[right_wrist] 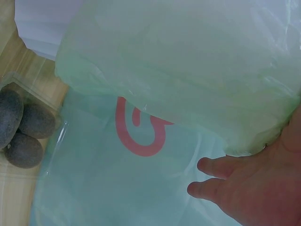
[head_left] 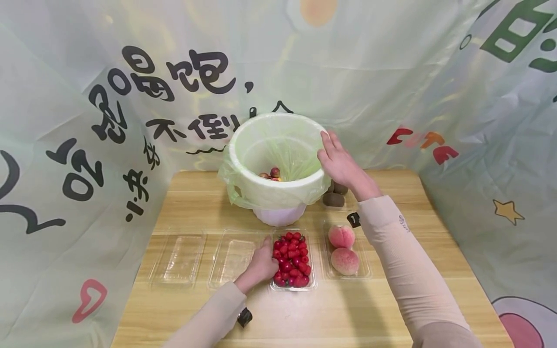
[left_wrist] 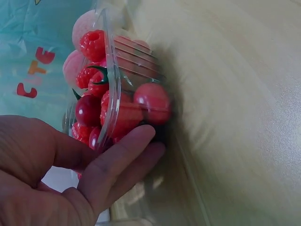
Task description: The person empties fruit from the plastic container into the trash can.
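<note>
My left hand [head_left: 261, 263] grips the left side of a clear plastic punnet [left_wrist: 113, 115] filled with raspberries [left_wrist: 92, 45] and small round red fruits [left_wrist: 88, 110], some with green tops. The thumb lies at the rim and the fingers lie along the outer wall. The punnet stands on the table. My right hand [head_left: 339, 164] touches the right rim of a white bin [head_left: 278, 193] lined with a thin green bag [right_wrist: 155, 61]. Its visible fingers [right_wrist: 209, 188] are straight, outside the bag; its thumb is hidden in the right wrist view. A few round dark-red fruits [head_left: 275, 172] lie inside the bin.
Two clear containers [head_left: 176, 261] with no fruit in them stand left of the punnet. On its right, another holds two pink peaches [head_left: 345, 261]. Brown oval fruits [right_wrist: 26, 149] sit in a clear container beside the bin. Printed cloth walls [head_left: 474, 203] enclose the wooden table [head_left: 278, 328].
</note>
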`<move>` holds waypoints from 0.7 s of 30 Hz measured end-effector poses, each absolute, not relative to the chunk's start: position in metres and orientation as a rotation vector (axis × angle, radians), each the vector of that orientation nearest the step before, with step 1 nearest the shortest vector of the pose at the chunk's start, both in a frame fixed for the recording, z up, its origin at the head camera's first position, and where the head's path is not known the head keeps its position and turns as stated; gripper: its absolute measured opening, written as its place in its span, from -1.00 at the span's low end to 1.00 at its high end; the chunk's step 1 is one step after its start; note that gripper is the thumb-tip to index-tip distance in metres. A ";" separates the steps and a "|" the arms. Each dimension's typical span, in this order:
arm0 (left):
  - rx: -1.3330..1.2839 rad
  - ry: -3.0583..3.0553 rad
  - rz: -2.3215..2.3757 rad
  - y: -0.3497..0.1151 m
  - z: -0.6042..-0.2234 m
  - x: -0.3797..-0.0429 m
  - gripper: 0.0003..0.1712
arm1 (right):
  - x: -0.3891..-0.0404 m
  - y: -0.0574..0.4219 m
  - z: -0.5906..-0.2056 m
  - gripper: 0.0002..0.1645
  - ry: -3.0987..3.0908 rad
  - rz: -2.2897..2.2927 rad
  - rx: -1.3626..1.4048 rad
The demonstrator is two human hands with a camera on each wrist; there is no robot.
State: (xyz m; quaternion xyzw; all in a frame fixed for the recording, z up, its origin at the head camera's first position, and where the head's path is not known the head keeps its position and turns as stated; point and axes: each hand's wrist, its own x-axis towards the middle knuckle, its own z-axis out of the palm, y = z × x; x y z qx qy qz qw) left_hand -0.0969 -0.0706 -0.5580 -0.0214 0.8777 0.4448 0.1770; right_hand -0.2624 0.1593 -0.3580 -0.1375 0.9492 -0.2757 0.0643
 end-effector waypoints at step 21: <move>0.055 2.360 1.380 -0.091 -0.548 -0.089 -0.02 | -0.264 0.162 -0.358 -0.18 2.845 -0.842 -0.402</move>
